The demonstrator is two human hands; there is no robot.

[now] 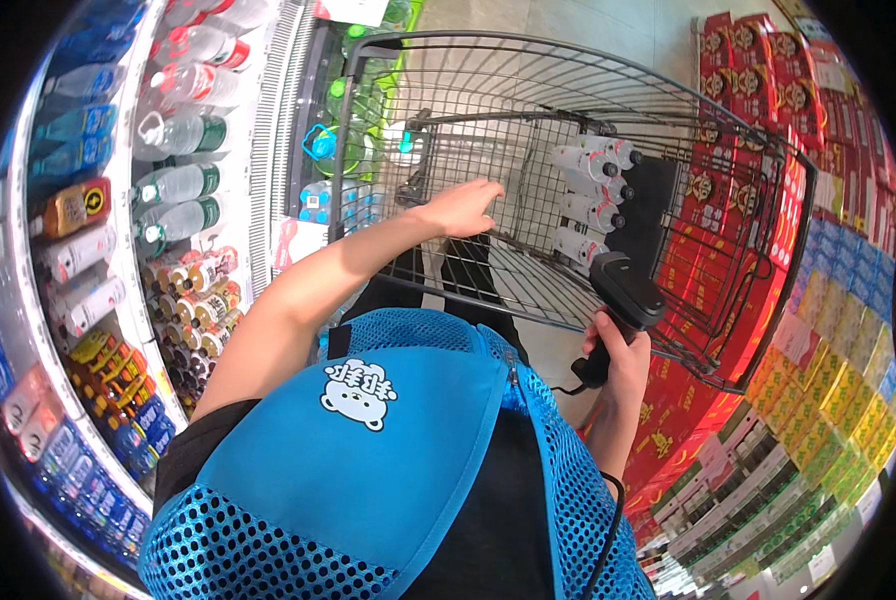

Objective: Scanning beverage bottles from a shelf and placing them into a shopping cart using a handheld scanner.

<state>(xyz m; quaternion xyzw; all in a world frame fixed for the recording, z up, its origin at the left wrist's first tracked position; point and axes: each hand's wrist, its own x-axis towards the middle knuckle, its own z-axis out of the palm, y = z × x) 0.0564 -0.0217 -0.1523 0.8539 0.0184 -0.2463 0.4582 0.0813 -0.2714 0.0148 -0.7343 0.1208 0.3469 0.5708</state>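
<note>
A dark wire shopping cart (538, 112) stands before me. My left hand (466, 208) reaches over its near side, fingers spread and bent, with nothing seen in it. My right hand (620, 349) is closed round the grip of a black handheld device (628, 291) resembling a barcode scanner, with a cable below it. Several pale bottles with black caps (586, 210) lie side by side in the cart, beyond the device. Right of them is a flat black panel (654, 217). I wear a blue mesh vest (358, 465) over black clothing.
Shelves of bottled drinks (181, 184) line the left. Large bottles in green (350, 97) stand at the cart's left end. Stacked red cartons (725, 202) rise close by its right end, with yellow packs (800, 382) beyond. Pale floor tiles (605, 26) show past the cart.
</note>
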